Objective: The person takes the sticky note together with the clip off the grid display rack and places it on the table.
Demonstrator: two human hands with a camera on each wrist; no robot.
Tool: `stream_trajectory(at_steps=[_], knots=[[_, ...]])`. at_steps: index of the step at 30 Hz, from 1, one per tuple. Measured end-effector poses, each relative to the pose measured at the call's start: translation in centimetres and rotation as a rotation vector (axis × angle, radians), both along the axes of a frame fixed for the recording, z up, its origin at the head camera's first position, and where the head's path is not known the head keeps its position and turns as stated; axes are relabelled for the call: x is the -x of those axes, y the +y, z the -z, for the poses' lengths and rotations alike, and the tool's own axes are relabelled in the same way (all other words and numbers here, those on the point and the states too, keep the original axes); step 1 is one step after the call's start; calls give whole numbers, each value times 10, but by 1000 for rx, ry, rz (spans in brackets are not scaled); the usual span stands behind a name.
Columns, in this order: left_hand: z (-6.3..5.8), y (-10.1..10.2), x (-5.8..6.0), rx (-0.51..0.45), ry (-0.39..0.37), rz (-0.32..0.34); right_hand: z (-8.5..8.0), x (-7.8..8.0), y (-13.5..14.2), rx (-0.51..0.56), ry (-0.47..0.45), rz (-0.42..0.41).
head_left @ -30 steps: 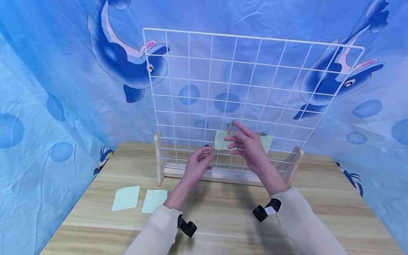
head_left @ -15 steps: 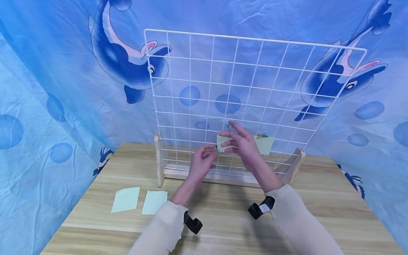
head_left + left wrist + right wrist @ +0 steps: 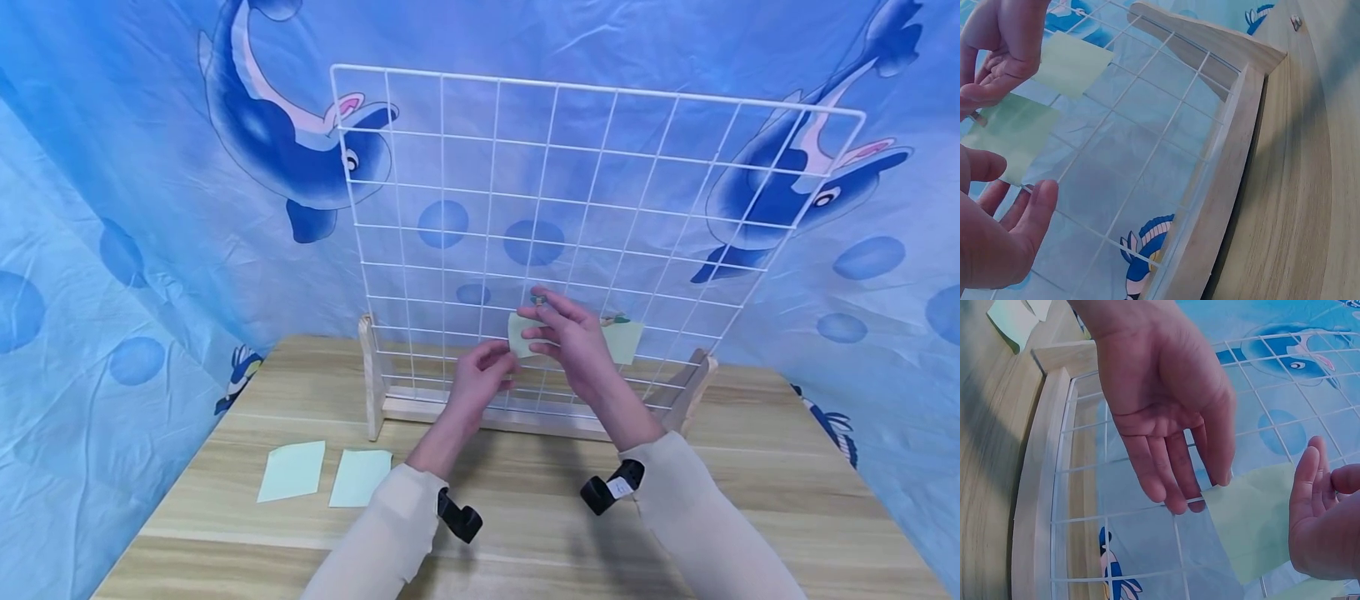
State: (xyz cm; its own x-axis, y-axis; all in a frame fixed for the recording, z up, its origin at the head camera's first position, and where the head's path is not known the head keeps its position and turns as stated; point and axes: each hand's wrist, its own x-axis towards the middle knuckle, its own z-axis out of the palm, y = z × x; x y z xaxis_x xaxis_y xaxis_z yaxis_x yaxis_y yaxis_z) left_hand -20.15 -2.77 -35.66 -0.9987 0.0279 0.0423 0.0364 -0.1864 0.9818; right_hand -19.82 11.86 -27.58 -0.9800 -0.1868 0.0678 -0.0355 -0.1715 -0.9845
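Observation:
A pale green paper note [image 3: 522, 335] hangs against the lower middle of a white wire grid [image 3: 471, 248]. My left hand [image 3: 480, 379] pinches its lower left corner between thumb and fingers, with some fingertips behind the wires in the right wrist view. At the note's top edge, my right hand [image 3: 577, 337] pinches a small wooden clothespin [image 3: 977, 117] with a green decoration; the fingers partly hide it in the head view. Just to the right, a second green note [image 3: 624, 343] hangs from another decorated clothespin [image 3: 615, 319].
Two more pale green notes, an outer one [image 3: 292, 472] and an inner one [image 3: 361, 479], lie on the wooden table [image 3: 525, 517] at left. Wooden feet [image 3: 371, 379] hold the grid upright. Behind it hangs a blue dolphin-print curtain [image 3: 465, 33].
The left hand has moved right and now grips the note's corner. My right hand has shifted slightly left and its fingers have closed in around the clothespin.

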Motion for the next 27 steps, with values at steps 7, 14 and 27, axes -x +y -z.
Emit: stream_trajectory(at_steps=[7, 14, 27], knots=[[0, 2, 2, -47, -12, -83, 0, 1, 0, 16, -3, 10], [-1, 3, 1, -55, -2, -108, 0, 0, -1, 31, 4, 11], [-2, -2, -5, 44, -9, -90, 0, 2, -4, 126, 14, 32]])
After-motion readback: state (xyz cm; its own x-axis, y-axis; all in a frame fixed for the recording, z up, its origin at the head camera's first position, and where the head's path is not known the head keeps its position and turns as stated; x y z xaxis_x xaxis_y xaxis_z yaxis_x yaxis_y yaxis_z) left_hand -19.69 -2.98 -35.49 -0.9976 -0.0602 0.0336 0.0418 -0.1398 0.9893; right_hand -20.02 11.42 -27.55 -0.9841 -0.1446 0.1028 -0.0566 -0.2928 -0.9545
